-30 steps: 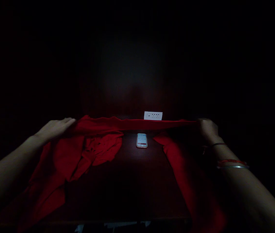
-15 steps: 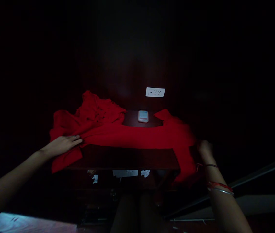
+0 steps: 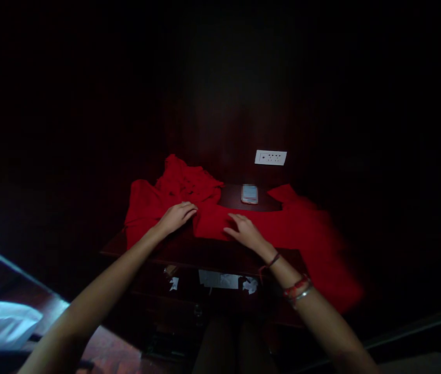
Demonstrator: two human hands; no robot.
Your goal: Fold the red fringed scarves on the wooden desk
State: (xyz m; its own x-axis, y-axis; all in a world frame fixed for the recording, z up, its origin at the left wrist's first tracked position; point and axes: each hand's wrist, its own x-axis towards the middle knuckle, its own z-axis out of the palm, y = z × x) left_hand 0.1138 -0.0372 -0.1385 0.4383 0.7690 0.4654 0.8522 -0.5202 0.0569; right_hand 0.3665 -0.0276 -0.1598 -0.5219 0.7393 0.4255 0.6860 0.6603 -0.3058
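Observation:
A red garment point(image 3: 259, 226) lies across a dark wooden tabletop, bunched and wrinkled at the left and flatter through the middle. Its right part hangs past the table's edge, blurred by motion. My left hand point(image 3: 177, 217) rests on the cloth near the bunched part, fingers stretched out to the right; a ring shows on one finger. To its right, my right hand point(image 3: 245, 232) touches the flat middle stretch, its thumb and fingers apart. Bracelets circle the right wrist and forearm. The palms' undersides are hidden.
Behind the garment a lit phone point(image 3: 249, 194) lies on the tabletop point(image 3: 230, 195). A white socket plate point(image 3: 270, 157) is on the dark wall. Under the tabletop, a shelf holds white papers point(image 3: 219, 280). A pale cloth-like thing point(image 3: 4, 322) is at lower left.
My right hand has come inward from the garment's far right end to its middle. My left hand has shifted right along the cloth. The view has turned slightly left.

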